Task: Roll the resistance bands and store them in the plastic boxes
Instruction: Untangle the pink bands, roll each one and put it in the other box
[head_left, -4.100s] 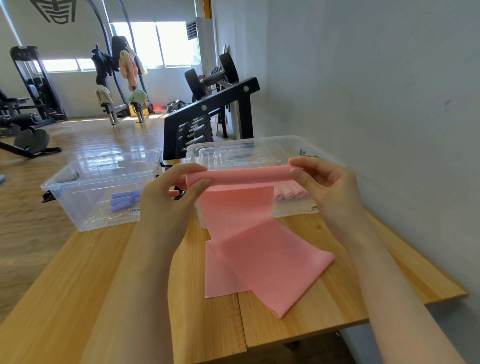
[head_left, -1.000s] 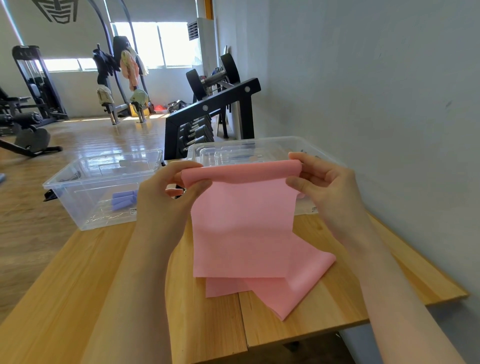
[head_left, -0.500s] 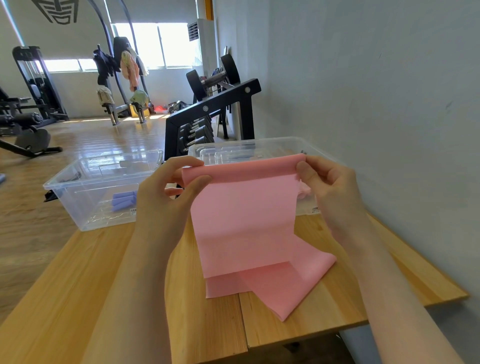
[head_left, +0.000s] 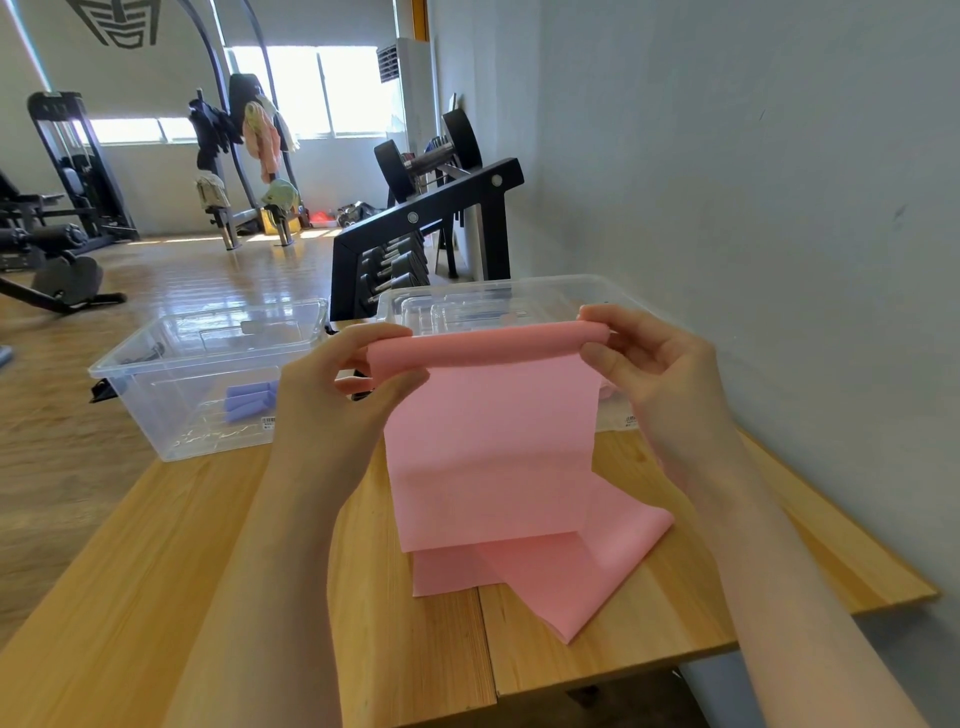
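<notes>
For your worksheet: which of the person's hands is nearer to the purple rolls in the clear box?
Left. The left hand is just right of the purple rolls in the left box; the right hand is farther right, across the pink band.

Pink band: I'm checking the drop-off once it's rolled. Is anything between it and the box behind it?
Nothing visible blocks it. The pink band hangs from both hands directly before the clear box, whose top is open.
</notes>
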